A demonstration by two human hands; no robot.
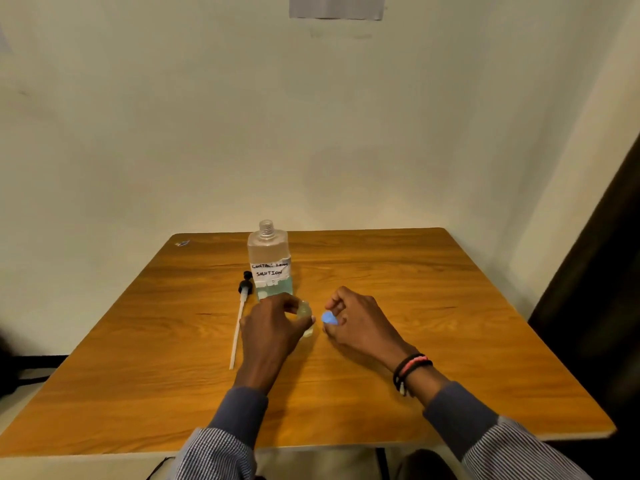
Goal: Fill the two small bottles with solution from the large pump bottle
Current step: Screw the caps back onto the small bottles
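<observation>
The large clear bottle [269, 259] stands open-necked at the table's middle back, with a white label reading "contact lens solution". Its black pump head with a long white tube [239, 316] lies flat on the table to the bottle's left. My left hand [273, 327] grips a small clear bottle [306, 317] standing in front of the large one; the hand hides most of it. My right hand [360, 323] pinches a small blue cap [329, 319] just right of that bottle. I see only one small bottle.
The wooden table [415, 341] meets a plain wall at its back edge. A tiny scrap [182, 243] lies at the far left corner. A dark curtain [602, 306] hangs at the right.
</observation>
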